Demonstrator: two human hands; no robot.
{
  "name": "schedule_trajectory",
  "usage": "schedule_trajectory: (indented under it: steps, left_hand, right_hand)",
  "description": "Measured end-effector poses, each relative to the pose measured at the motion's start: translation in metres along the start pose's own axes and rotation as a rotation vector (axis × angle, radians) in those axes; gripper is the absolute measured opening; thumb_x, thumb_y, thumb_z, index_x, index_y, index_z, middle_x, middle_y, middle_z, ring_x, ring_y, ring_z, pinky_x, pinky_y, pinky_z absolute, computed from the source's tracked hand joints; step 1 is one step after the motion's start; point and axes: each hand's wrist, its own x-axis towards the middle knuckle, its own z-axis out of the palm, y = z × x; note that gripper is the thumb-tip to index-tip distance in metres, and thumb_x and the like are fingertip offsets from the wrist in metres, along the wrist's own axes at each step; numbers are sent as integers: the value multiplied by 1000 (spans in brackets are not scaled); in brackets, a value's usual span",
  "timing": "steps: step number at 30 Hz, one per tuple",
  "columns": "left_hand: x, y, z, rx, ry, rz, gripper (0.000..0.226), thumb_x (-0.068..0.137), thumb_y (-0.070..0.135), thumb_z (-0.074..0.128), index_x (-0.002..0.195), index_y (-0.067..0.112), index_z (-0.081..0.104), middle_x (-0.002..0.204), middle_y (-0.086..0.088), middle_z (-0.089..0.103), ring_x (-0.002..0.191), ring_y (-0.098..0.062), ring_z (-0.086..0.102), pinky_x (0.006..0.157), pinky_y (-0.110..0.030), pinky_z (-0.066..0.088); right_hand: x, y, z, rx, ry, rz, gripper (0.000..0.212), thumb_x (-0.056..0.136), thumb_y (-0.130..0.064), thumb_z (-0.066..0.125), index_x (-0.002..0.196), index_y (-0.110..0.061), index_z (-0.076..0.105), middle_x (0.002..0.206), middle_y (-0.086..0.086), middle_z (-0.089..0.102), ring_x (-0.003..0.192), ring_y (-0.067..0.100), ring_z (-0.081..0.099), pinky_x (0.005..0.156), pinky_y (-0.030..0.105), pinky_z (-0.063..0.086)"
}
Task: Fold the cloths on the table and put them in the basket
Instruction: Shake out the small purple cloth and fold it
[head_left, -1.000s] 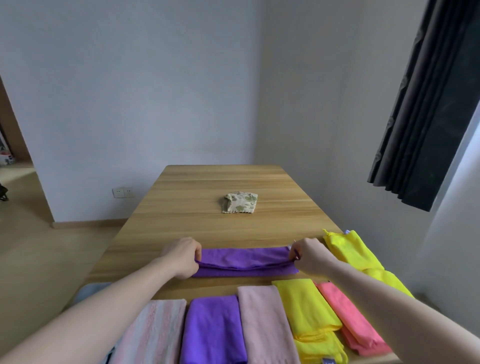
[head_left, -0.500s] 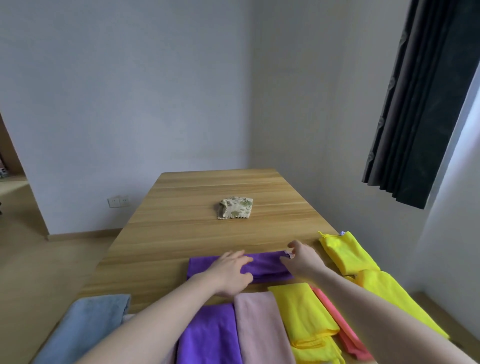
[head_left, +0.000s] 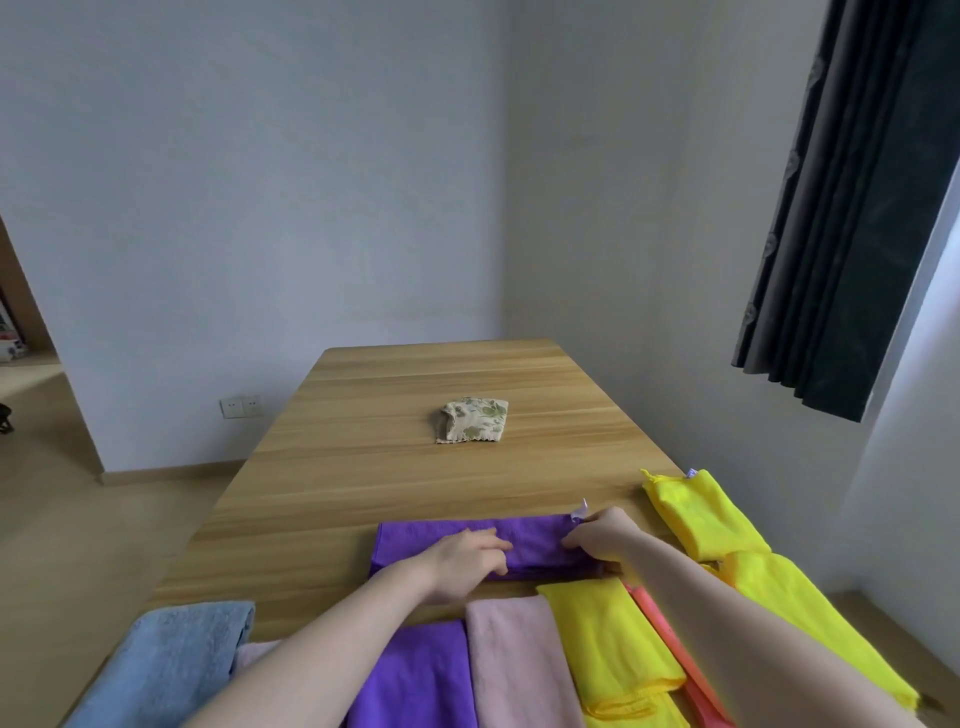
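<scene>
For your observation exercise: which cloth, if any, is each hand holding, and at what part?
The right hand pinches the purple cloth at its right end. The left hand lies flat on its middle, pressing, not gripping.

On the wooden table (head_left: 363, 467) a folded purple cloth (head_left: 415, 540) lies crosswise. The left hand (head_left: 467, 558) rests flat on its middle, while the right hand (head_left: 597, 535) pinches its right end. A flowered cloth (head_left: 472, 421) sits farther back; more cloths line the near edge.

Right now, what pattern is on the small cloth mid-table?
Beige with green leaf print, on the small cloth; head view.
</scene>
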Motion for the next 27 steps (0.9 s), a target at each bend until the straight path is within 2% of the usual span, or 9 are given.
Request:
schedule_trajectory:
  steps: [2, 4, 6, 10, 13, 16, 19, 21, 27]
  left_hand:
    - [-5, -7, -8, 57, 153, 78, 43, 87, 38, 49, 125, 32, 68, 158, 8, 42, 147, -12, 33, 115, -26, 25]
    - [-3, -21, -15, 136, 324, 112, 40, 83, 40, 50, 118, 38, 68, 156, 9, 45, 143, -12, 40, 117, -29, 28]
    - [-2, -38, -19, 191, 440, 81, 36, 89, 34, 52, 122, 32, 68, 154, 7, 48, 141, -14, 44, 116, -28, 31]
    - [-6, -69, -15, 162, 577, -24, 49, 92, 33, 54, 140, 23, 56, 151, 5, 48, 138, -18, 47, 112, -30, 38]
    - [-7, -78, -7, 124, 640, -60, 52, 93, 35, 56, 143, 20, 52, 148, 0, 53, 136, -22, 48, 113, -33, 36]
    - [-7, -79, -7, 117, 671, -64, 52, 92, 38, 56, 141, 23, 55, 143, 2, 58, 134, -20, 49, 112, -33, 37]
    - [-9, -76, -7, 160, 681, -69, 52, 89, 38, 57, 139, 26, 56, 139, 4, 60, 131, -19, 51, 111, -31, 38]
    - [-12, -75, -7, 191, 685, -74, 53, 87, 40, 55, 138, 27, 56, 139, 5, 60, 131, -18, 50, 112, -31, 37]
    - [-12, -78, -8, 159, 674, -60, 54, 86, 41, 54, 139, 27, 54, 140, 6, 59, 133, -17, 49, 114, -31, 35]
  right_hand:
    - [2, 1, -2, 85, -18, 23, 47, 78, -28, 83, 116, -7, 64, 97, 9, 67, 70, 19, 66, 49, 25, 53]
    - [2, 3, -6, 157, -2, 10, 39, 79, -27, 81, 110, -8, 68, 93, 10, 68, 71, 21, 67, 54, 27, 55]
    - [2, 5, -11, 209, 9, -7, 32, 81, -25, 76, 108, -10, 68, 94, 11, 69, 75, 23, 68, 50, 26, 54]
    - [-5, 6, -21, 193, 30, -40, 28, 84, -24, 72, 106, -8, 67, 93, 10, 69, 71, 23, 66, 48, 26, 50]
    - [-10, 2, -27, 226, 49, -76, 25, 83, -18, 72, 105, -8, 66, 90, 10, 68, 67, 22, 65, 46, 25, 50]
    - [-17, -10, -32, 214, 95, -172, 24, 78, -14, 72, 101, -12, 67, 75, 6, 65, 51, 17, 59, 39, 23, 43]
    - [-27, -26, -33, 296, 93, -217, 32, 79, -13, 71, 109, -21, 63, 91, 6, 67, 67, 18, 63, 41, 21, 47]
    - [-32, -37, -29, 361, 67, -228, 39, 79, -12, 71, 116, -20, 63, 99, 9, 69, 73, 19, 66, 44, 21, 50]
    - [-43, -70, -2, 443, -47, -298, 39, 82, -9, 71, 119, -16, 64, 97, 10, 71, 71, 17, 70, 52, 24, 55]
